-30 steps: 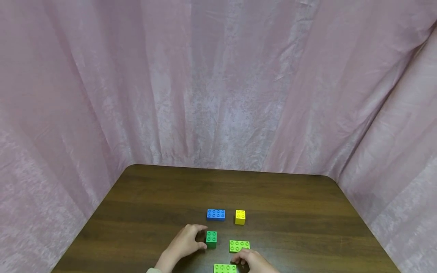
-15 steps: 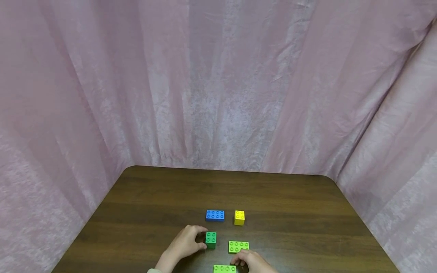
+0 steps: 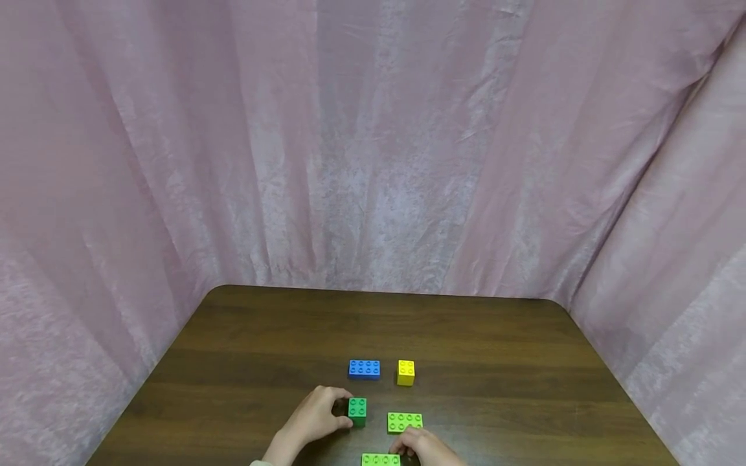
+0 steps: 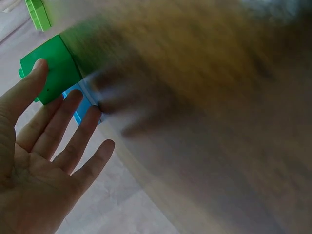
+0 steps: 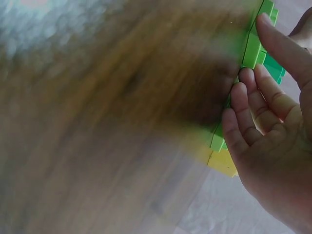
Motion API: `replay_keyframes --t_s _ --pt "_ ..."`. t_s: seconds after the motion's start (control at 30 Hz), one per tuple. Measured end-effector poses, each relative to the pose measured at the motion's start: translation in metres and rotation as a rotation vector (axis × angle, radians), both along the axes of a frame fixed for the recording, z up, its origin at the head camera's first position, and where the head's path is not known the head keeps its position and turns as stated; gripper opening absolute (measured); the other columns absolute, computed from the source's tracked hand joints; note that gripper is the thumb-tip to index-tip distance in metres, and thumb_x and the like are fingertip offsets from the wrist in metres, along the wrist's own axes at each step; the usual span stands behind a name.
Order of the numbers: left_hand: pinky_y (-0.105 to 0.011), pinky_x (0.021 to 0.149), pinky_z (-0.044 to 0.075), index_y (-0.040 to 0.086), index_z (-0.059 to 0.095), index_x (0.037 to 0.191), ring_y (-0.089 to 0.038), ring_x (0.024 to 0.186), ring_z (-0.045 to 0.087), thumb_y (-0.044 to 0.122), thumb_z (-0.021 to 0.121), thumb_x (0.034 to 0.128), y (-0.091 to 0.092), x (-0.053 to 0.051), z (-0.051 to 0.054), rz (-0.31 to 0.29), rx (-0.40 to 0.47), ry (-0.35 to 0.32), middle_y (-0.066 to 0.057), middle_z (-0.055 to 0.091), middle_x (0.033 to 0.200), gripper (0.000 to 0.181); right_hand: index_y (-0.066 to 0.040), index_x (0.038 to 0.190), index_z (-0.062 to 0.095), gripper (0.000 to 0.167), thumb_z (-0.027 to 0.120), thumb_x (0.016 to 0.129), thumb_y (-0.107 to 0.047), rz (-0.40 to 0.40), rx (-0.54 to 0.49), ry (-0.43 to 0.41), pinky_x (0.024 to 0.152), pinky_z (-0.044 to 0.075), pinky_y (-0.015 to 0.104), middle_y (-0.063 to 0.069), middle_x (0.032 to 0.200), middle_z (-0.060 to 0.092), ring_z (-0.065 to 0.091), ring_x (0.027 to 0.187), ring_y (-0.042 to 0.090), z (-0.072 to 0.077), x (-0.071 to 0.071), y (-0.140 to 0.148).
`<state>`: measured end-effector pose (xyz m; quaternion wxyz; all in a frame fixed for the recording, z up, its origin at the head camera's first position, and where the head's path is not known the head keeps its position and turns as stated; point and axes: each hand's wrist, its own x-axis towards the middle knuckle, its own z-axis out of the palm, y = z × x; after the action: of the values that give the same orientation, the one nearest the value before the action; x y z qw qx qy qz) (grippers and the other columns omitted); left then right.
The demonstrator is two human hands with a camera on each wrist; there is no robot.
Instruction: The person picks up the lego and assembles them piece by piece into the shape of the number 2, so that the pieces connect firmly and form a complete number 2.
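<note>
My left hand [image 3: 313,415] holds a dark green building brick [image 3: 357,411] by its left side, thumb on the near side and index finger at the far side. In the left wrist view, the thumb lies over the green brick [image 4: 51,68] while the other fingers spread out. At the bottom edge of the head view, my right hand [image 3: 428,448] pinches the right end of a lime-green brick [image 3: 381,459], which is partly cut off. Just beyond the right fingers lies a second lime-green brick [image 3: 405,422], its near right corner hidden by the hand.
A blue brick [image 3: 364,369] and a smaller yellow brick [image 3: 406,373] lie farther back on the brown wooden table [image 3: 478,349]. Pink curtains [image 3: 373,142] hang behind the table and at both sides.
The left thumb and index finger have drawn in slightly on the green brick. The head view has shifted a little; the bricks keep their places and the right hand has hardly moved.
</note>
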<state>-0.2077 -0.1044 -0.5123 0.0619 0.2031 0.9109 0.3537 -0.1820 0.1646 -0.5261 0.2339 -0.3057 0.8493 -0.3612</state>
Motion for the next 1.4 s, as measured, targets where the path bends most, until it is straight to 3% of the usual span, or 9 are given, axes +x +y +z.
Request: replay_keyframes --t_s 0.23,0.57,0.8,0.97,1.13,1.4 --pt "-0.037 0.076 0.054 0.005 0.073 0.106 -0.020 0.094 0.067 0.019 0.082 0.0761 -0.002 0.000 0.000 0.008 -0.018 -0.025 -0.006 0.074 0.103 0.035 -0.004 0.097 0.070 0.018 0.076 0.083 -0.013 -0.054 -0.014 -0.014 0.068 0.045 0.017 -0.008 0.087 0.062 0.046 0.075 -0.007 0.003 0.003 -0.004" --pt "-0.026 0.068 0.051 0.003 0.071 0.106 -0.009 0.082 0.063 0.018 0.081 0.0770 -0.005 0.001 0.001 -0.016 0.037 -0.051 -0.004 0.073 0.096 0.034 -0.001 0.095 0.069 0.020 0.077 0.081 -0.013 -0.048 -0.043 0.067 0.067 0.045 0.016 -0.002 0.082 0.061 0.045 0.075 -0.008 0.001 0.005 -0.005" --pt "-0.021 0.061 0.045 0.001 0.071 0.103 -0.001 0.073 0.055 0.017 0.080 0.0767 -0.006 0.012 0.006 -0.033 0.075 -0.039 0.000 0.072 0.087 0.032 0.000 0.095 0.068 0.023 0.078 0.081 -0.015 -0.044 -0.049 0.089 0.066 0.044 0.016 -0.003 0.082 0.059 0.043 0.074 -0.009 0.001 0.005 -0.004" --pt "-0.021 0.063 0.049 0.001 0.070 0.103 -0.003 0.074 0.062 0.015 0.079 0.0785 -0.004 0.020 0.016 -0.061 0.125 -0.084 -0.001 0.073 0.088 0.030 0.001 0.095 0.067 0.025 0.079 0.079 -0.013 -0.074 -0.056 0.030 0.067 0.045 0.017 -0.005 0.084 0.058 0.043 0.074 -0.007 0.003 0.005 -0.002" --pt "-0.022 0.065 0.051 0.003 0.069 0.102 -0.003 0.076 0.064 0.015 0.078 0.0798 0.002 0.028 0.023 -0.089 0.165 -0.153 0.000 0.073 0.088 0.026 0.000 0.094 0.067 0.025 0.080 0.078 -0.013 -0.072 -0.048 0.066 0.067 0.045 0.017 -0.005 0.083 0.058 0.043 0.073 -0.008 0.003 0.006 -0.002" --pt "-0.021 0.063 0.049 0.007 0.068 0.097 0.001 0.071 0.059 0.014 0.076 0.0811 0.008 0.036 0.021 -0.096 0.155 -0.219 0.006 0.070 0.081 0.019 0.000 0.095 0.066 0.024 0.080 0.079 -0.013 -0.087 -0.059 0.027 0.067 0.044 0.018 -0.004 0.084 0.057 0.044 0.073 -0.006 0.003 0.006 -0.003"
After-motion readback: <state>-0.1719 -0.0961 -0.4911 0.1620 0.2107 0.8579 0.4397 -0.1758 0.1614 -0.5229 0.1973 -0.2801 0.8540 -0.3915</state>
